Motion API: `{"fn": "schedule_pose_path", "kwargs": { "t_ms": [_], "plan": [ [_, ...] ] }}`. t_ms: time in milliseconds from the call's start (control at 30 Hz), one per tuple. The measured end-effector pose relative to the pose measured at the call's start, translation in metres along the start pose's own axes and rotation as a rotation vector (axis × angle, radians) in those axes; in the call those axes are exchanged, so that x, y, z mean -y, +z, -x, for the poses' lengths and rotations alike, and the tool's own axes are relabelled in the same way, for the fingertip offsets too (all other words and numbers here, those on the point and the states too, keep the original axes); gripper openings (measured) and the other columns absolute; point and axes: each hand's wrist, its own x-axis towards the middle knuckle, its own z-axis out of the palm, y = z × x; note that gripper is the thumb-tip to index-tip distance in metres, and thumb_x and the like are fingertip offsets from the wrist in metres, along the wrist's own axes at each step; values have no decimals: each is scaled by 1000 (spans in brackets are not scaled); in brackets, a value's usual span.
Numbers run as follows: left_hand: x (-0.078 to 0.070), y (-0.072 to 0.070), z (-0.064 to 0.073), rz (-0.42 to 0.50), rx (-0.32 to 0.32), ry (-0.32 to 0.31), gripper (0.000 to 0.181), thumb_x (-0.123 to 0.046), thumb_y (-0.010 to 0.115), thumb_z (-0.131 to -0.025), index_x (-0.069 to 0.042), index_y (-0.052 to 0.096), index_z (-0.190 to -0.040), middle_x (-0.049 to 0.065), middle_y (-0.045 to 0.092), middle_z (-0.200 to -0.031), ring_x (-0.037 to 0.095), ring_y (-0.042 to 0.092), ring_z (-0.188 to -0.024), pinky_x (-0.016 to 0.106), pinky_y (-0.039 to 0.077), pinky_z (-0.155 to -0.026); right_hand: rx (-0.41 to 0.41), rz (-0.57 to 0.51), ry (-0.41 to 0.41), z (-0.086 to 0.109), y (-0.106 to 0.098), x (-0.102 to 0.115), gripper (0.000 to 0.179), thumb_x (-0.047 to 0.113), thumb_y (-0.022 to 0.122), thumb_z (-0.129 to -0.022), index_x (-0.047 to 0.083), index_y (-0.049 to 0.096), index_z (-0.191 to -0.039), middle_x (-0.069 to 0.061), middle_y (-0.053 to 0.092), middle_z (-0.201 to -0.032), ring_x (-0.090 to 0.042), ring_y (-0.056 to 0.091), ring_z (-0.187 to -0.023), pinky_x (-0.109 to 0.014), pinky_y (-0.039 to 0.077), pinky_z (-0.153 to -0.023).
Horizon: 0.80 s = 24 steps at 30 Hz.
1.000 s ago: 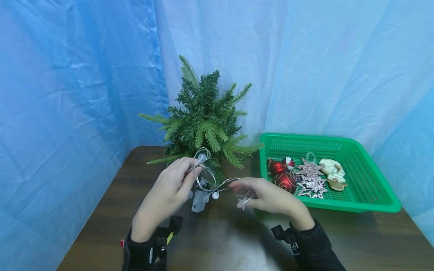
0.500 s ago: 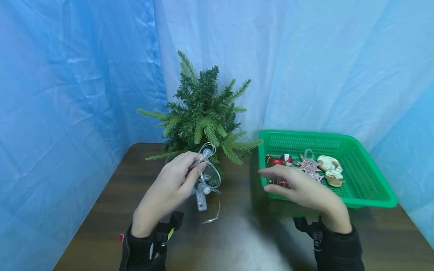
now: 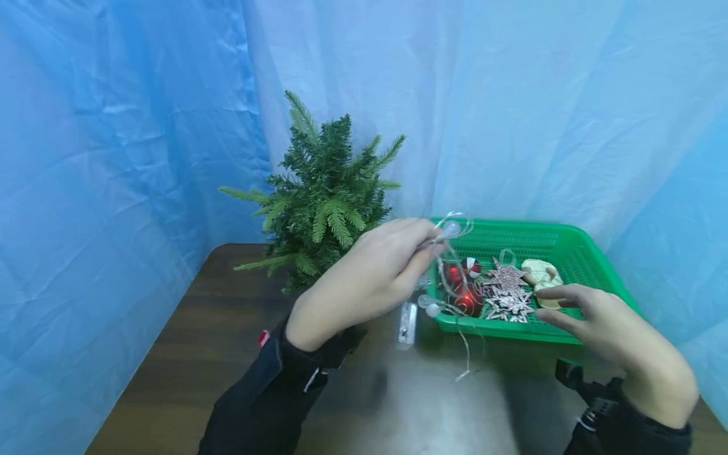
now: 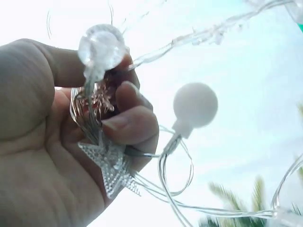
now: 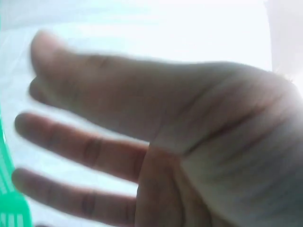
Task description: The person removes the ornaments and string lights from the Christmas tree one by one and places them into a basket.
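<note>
My left hand (image 3: 370,272) pinches a bundled string of fairy lights (image 3: 452,229) over the left end of the green basket (image 3: 512,333). In the left wrist view, a clear star (image 4: 111,168) and a round white bulb (image 4: 195,105) hang on its thin wire loops. Below the hand dangles a clear battery box (image 3: 406,323), and a loose wire end trails over the table. My right hand (image 3: 614,322) holds nothing; its fingers are apart and loosely bent at the basket's front right edge. The right wrist view shows its bare palm and spread fingers (image 5: 90,151).
Inside the basket lie red baubles (image 3: 467,300), glittery star ornaments (image 3: 508,300) and cream-coloured ornaments (image 3: 540,273). A small artificial fir tree (image 3: 324,196) stands at the back left of the brown table (image 3: 227,328). Blue curtains (image 3: 512,107) hang behind.
My left hand has carried the fairy lights right, from in front of the tree to over the basket. The right hand has let go of the wire and moved right.
</note>
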Motion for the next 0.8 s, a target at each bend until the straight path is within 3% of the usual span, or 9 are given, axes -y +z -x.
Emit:
{"fn": "schedule_pose_path", "kwargs": {
  "t_ms": [133, 333, 567, 700, 800],
  "plan": [
    [-14, 5, -43, 17, 76, 2, 17, -17, 49, -108, -12, 54, -93, 0, 46, -76, 13, 43, -67, 24, 38, -60, 57, 4, 55, 0, -4, -16, 48, 33, 65, -100, -2, 63, -133, -33, 58, -131, -53, 56, -116, -60, 51, -82],
    [-24, 26, -96, 54, 157, -44, 16, -21, 43, -110, -11, 55, -107, 2, 49, -84, 13, 44, -69, 20, 37, -59, 105, -46, 47, -4, -2, -31, 46, 30, 67, -100, -5, 64, -129, -31, 62, -126, -53, 57, -115, -60, 52, -84],
    [-22, 72, -142, 53, 202, -139, 20, -25, 37, -111, -14, 54, -110, -2, 53, -91, 11, 45, -69, 18, 35, -57, 219, -193, 71, -16, 3, -39, 31, 14, 66, -99, -6, 67, -123, -23, 68, -120, -39, 64, -109, -45, 55, -81],
    [-18, 102, -164, 42, 235, -199, 23, -27, 37, -111, -17, 57, -119, -6, 57, -97, 8, 46, -66, 16, 36, -55, 212, -179, 71, -15, 3, -43, 30, 18, 66, -100, -6, 69, -118, -21, 68, -118, -35, 66, -105, -47, 55, -82],
    [-12, 120, -177, 29, 252, -218, 27, -26, 38, -111, -17, 57, -127, -9, 60, -103, 7, 47, -64, 16, 37, -54, 216, -179, 104, -12, 2, -47, 35, 24, 66, -100, -6, 68, -118, -23, 69, -118, -41, 64, -109, -52, 54, -86]
  ]
}}
